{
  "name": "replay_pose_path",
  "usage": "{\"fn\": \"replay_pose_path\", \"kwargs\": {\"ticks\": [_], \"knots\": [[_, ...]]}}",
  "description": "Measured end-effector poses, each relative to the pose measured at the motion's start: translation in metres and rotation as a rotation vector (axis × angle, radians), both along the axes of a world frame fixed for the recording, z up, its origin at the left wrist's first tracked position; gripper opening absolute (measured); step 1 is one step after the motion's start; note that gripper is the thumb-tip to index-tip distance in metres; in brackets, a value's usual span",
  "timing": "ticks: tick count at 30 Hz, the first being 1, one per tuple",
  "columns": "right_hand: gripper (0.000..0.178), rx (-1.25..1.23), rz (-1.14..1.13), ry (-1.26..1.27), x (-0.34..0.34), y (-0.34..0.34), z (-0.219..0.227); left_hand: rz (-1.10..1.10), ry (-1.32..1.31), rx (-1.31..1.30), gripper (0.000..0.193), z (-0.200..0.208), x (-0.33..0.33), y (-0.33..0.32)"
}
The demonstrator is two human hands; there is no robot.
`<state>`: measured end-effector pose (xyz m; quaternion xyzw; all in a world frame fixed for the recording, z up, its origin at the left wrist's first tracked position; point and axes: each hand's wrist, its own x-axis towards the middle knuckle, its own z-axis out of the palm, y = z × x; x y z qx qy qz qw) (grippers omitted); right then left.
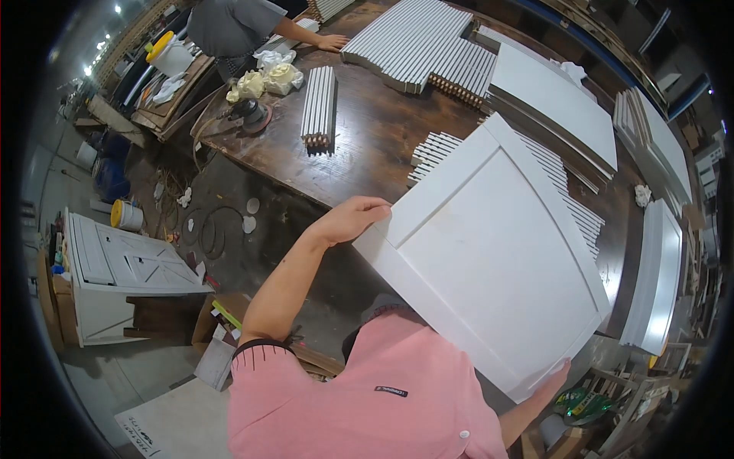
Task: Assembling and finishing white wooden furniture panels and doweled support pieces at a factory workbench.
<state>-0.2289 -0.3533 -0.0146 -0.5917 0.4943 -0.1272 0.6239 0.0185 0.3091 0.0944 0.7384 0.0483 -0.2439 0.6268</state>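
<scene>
I hold a white framed cabinet door panel (501,252) tilted in front of me, over the near edge of the table. My left hand (353,220) is closed on its left edge, near the corner, with the thumb side on top. My right hand (547,381) grips the lower right corner; most of its fingers are hidden by the panel. Under and behind the panel, rows of thin white strips (437,153) lie on the dark wooden table (367,122).
A stack of white strips (317,111), a sander (251,115) and crumpled cloths (271,79) rest on the table. Larger strip stacks (409,42) and white panels (554,99) lie farther back. A co-worker's hand (332,43) touches the far edge. White doors (130,256) stand at left.
</scene>
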Motion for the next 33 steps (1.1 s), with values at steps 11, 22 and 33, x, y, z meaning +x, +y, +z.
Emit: {"fn": "replay_pose_path", "kwargs": {"ticks": [11, 22, 33], "knots": [[0.069, 0.075, 0.015, 0.045, 0.003, 0.012, 0.000, 0.088, 0.023, -0.170, 0.031, -0.019, 0.003, 0.008], [0.068, 0.075, -0.050, -0.049, 0.018, 0.007, -0.005, 0.137, -0.018, -0.262, 0.027, 0.006, -0.001, 0.000], [0.055, -0.286, 0.413, 0.031, 0.085, -0.005, 0.036, 0.278, -0.239, -0.221, 0.058, 0.029, -0.057, 0.038]]}}
